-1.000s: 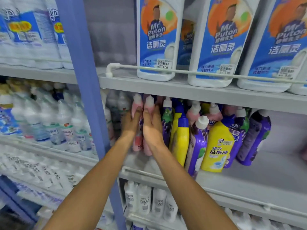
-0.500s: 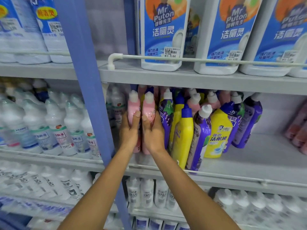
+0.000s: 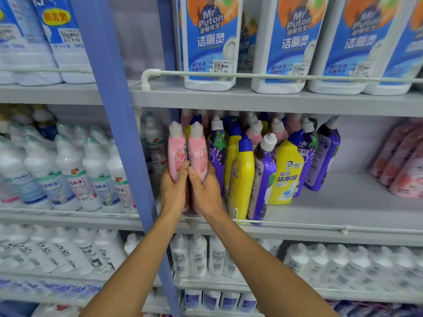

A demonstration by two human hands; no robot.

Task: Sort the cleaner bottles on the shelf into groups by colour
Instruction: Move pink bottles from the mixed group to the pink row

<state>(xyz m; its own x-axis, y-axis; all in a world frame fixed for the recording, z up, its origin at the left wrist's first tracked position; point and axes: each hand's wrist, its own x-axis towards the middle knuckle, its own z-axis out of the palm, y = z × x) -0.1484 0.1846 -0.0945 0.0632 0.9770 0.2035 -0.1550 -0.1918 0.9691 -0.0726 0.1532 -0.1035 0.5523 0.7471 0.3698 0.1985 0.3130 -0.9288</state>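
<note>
Middle shelf, grey, crossed by a blue post. Above it I note large white jugs with blue labels. On the shelf, yellow bottles and purple bottles stand mixed and packed close. At its left end, just beside the post, the left pink bottle and right pink bottle are upright and touching. The left grip is curled round the former, the right grip round the latter.

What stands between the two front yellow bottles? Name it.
A purple bottle with a white cap stands between them, as the head view shows.
</note>
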